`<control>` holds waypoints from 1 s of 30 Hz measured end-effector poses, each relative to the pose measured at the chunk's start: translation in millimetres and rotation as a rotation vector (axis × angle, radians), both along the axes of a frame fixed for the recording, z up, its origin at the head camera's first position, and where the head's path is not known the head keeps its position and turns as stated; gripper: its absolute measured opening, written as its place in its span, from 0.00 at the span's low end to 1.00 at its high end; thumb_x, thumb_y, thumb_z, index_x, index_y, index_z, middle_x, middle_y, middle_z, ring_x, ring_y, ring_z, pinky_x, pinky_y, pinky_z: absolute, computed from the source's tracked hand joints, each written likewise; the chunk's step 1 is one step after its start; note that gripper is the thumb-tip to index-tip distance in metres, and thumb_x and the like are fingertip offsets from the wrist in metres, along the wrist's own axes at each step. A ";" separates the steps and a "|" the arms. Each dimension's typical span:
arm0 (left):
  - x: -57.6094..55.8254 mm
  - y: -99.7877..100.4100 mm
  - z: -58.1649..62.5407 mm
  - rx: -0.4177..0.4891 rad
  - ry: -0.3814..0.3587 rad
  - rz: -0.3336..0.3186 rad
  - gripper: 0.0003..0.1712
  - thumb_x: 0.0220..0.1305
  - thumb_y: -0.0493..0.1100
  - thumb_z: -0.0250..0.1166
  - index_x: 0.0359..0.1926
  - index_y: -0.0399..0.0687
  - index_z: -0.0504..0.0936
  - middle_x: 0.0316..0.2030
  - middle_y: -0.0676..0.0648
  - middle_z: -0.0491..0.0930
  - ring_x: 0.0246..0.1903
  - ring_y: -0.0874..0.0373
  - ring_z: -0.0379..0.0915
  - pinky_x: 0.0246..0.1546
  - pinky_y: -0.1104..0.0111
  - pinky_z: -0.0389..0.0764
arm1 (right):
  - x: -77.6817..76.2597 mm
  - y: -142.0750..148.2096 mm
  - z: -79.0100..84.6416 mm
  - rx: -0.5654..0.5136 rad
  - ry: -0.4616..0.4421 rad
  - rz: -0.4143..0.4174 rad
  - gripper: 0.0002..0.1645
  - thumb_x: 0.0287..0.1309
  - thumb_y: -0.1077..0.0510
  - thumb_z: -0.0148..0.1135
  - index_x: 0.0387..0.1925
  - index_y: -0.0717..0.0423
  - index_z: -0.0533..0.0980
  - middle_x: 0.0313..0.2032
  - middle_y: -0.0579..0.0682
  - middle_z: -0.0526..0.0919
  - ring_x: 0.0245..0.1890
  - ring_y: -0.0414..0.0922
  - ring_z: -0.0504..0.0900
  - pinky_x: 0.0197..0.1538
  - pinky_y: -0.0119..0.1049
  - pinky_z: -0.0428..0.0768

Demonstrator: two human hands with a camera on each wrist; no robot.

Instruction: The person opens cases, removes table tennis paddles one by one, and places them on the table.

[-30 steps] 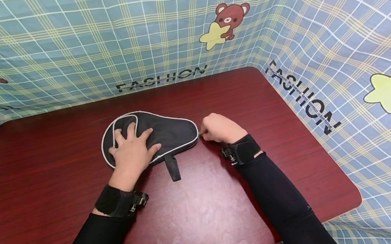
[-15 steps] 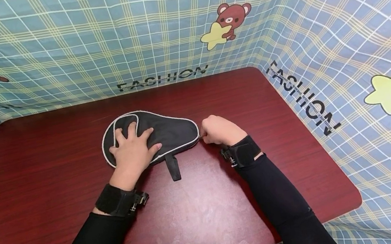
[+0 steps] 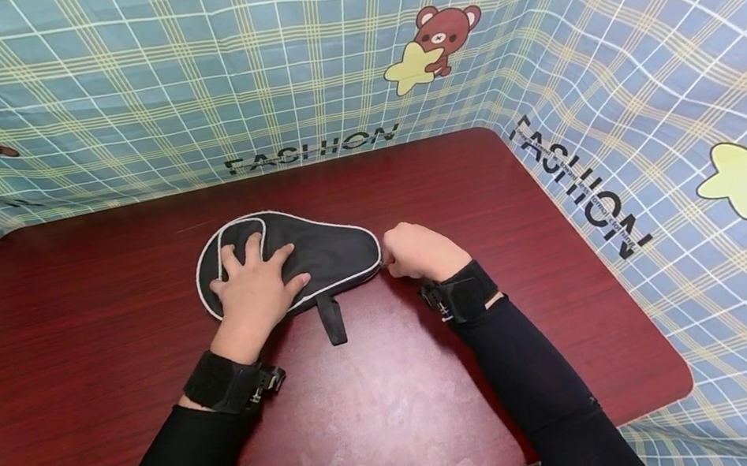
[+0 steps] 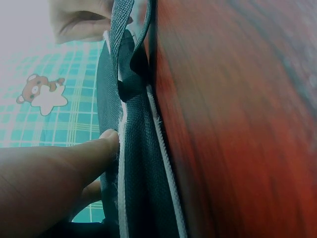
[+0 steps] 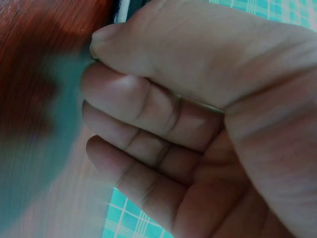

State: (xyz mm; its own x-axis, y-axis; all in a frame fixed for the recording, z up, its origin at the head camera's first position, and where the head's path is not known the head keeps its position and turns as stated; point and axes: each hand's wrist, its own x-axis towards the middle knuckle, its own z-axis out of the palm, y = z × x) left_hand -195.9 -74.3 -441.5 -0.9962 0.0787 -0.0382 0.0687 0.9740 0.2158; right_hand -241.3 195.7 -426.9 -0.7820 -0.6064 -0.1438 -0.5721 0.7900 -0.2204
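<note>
A black table tennis bat case point(image 3: 333, 250) with white piping lies flat on the table, its narrow end pointing right. My left hand point(image 3: 251, 288) presses on its wide end with the fingers spread. In the left wrist view the thumb point(image 4: 101, 151) rests at the piping, above the dark side band point(image 4: 138, 158). A short black strap point(image 3: 332, 322) hangs off the near edge. At the narrow tip, my right hand point(image 3: 419, 249) pinches the zipper pull between thumb and curled index finger. The fingers mostly hide the pull.
The dark red wooden table point(image 3: 117, 396) has rounded corners. A blue plaid curtain point(image 3: 291, 53) with printed bears stands along its back and right sides. Each wrist wears a black strap point(image 3: 471, 289) with a small camera.
My right hand has shifted slightly toward the near side around the case's narrow tip. The left hand keeps its place on the case.
</note>
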 end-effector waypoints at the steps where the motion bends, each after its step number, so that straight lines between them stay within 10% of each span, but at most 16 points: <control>1: -0.1 0.1 -0.1 -0.001 0.000 0.001 0.36 0.67 0.65 0.62 0.72 0.62 0.69 0.76 0.36 0.45 0.71 0.25 0.35 0.48 0.22 0.61 | 0.6 -0.7 0.8 0.006 -0.003 -0.001 0.27 0.49 0.69 0.59 0.06 0.45 0.60 0.14 0.39 0.51 0.18 0.38 0.49 0.24 0.32 0.50; 30: -1.4 -1.1 -0.6 -0.002 0.002 -0.001 0.37 0.66 0.65 0.62 0.72 0.62 0.69 0.76 0.36 0.45 0.71 0.25 0.36 0.49 0.22 0.61 | 10.2 -17.9 1.6 0.088 0.020 0.027 0.26 0.50 0.66 0.61 0.05 0.44 0.63 0.12 0.37 0.56 0.18 0.39 0.54 0.22 0.34 0.55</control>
State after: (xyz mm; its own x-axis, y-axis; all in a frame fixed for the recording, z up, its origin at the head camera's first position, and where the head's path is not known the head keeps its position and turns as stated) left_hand -197.3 -75.5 -442.2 -0.9962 0.0797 -0.0365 0.0701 0.9743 0.2139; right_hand -231.1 177.8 -425.3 -0.7689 -0.6132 -0.1814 -0.5971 0.7900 -0.1392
